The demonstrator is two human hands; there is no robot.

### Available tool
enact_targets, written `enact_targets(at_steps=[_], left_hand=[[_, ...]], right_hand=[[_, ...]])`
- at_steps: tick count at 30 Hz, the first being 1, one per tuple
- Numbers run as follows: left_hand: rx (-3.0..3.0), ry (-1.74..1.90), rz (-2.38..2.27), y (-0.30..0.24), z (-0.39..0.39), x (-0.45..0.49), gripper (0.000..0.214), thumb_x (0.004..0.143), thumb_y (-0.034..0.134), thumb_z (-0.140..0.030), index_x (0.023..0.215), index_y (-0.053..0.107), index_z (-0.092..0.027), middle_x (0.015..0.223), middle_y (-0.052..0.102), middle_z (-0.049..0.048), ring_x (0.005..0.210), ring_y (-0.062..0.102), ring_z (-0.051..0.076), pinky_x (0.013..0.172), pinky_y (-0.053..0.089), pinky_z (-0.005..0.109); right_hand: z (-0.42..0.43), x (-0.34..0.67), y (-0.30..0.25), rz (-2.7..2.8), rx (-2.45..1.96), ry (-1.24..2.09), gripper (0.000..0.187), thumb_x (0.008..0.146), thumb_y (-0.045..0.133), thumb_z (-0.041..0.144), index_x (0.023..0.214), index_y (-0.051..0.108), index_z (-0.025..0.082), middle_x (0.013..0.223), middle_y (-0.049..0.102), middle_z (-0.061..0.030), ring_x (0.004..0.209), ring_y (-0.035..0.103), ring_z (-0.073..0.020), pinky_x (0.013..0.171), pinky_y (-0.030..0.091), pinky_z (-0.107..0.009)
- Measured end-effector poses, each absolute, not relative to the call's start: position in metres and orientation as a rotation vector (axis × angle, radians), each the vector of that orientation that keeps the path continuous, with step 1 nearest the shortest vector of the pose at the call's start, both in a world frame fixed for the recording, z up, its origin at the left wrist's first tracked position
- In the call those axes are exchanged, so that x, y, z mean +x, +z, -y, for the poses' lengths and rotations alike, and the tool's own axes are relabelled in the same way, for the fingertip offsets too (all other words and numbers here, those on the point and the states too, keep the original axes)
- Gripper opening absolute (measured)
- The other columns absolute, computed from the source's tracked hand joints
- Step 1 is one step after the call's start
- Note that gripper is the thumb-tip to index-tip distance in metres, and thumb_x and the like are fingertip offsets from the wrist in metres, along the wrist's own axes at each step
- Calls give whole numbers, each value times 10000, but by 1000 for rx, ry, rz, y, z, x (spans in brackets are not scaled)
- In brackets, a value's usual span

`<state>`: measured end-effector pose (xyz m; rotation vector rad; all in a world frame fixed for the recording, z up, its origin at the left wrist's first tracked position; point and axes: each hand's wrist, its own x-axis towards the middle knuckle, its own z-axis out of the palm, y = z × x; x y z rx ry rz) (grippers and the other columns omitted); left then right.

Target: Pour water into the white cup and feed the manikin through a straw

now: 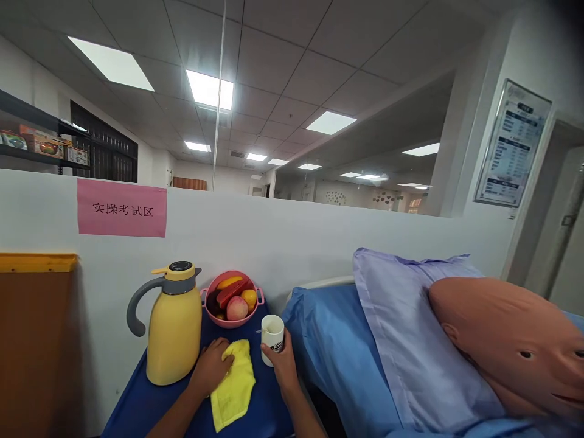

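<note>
My left hand [210,367] rests on a yellow cloth [235,383] that lies on a blue bedside table [137,404], fingers curled over the cloth's upper edge. My right hand [280,363] is wrapped round a white cup [272,339] that stands on the table; a straw or spoon pokes out of the cup. A yellow thermos jug [174,325] with a grey handle stands just left of my left hand.
A pink bowl [210,311] of fruit sits behind the cloth, against a white partition wall [283,243]. To the right lies a bed with blue sheets [333,353], a lilac pillow [406,322] and a training manikin's head [506,340]. A pink sign [121,208] hangs on the partition.
</note>
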<state>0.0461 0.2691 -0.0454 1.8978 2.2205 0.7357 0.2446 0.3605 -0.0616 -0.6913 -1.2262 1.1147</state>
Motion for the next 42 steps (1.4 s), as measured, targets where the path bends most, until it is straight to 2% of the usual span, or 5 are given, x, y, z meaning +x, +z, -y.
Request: enact_targets(at_steps=[6, 12, 24, 38, 42], left_hand=[[1885, 856, -2191, -52, -274, 43, 271, 865, 461, -300, 1068, 622, -221, 1213, 644, 69, 1179, 558, 250, 984, 381, 398], [1833, 968, -2141, -56, -275, 40, 230, 879, 464, -291, 1020, 628, -213, 1110, 677, 65, 1077, 600, 232, 954, 411, 358], [1809, 1132, -2097, -65, -282, 32, 281, 928, 434, -330, 1039, 657, -200, 1073, 686, 91, 1074, 597, 252, 983, 445, 388], [1689, 1224, -2101, -72, -286, 26, 309, 963, 525, -405, 1097, 644, -153, 1118, 677, 91, 1051, 632, 212, 973, 489, 458], [1695, 1270, -2095, -72, -283, 27, 325, 958, 533, -405, 1152, 623, -160, 1146, 674, 89, 1063, 631, 214, 976, 491, 455]], right_hand=[[-364, 247, -64, 1269, -712, 1121, 801, 608, 858, 348, 1321, 528, 195, 1200, 688, -112, 1072, 653, -282, 950, 514, -393], [-365, 249, -67, 1310, -741, 1159, 803, 657, 835, 375, 1350, 469, 204, 1286, 626, -118, 1135, 613, -269, 1011, 472, -416], [-358, 248, -61, 1307, -830, 1139, 813, 660, 808, 403, 1349, 439, 180, 1297, 597, -141, 1156, 585, -272, 1021, 451, -413], [-353, 245, -59, 1351, -949, 1069, 758, 650, 801, 405, 1283, 445, 189, 1209, 652, -145, 1064, 637, -281, 926, 500, -388], [-344, 254, -56, 1389, -924, 1049, 890, 610, 808, 357, 1366, 389, 144, 1400, 529, -200, 1238, 559, -317, 1050, 438, -418]])
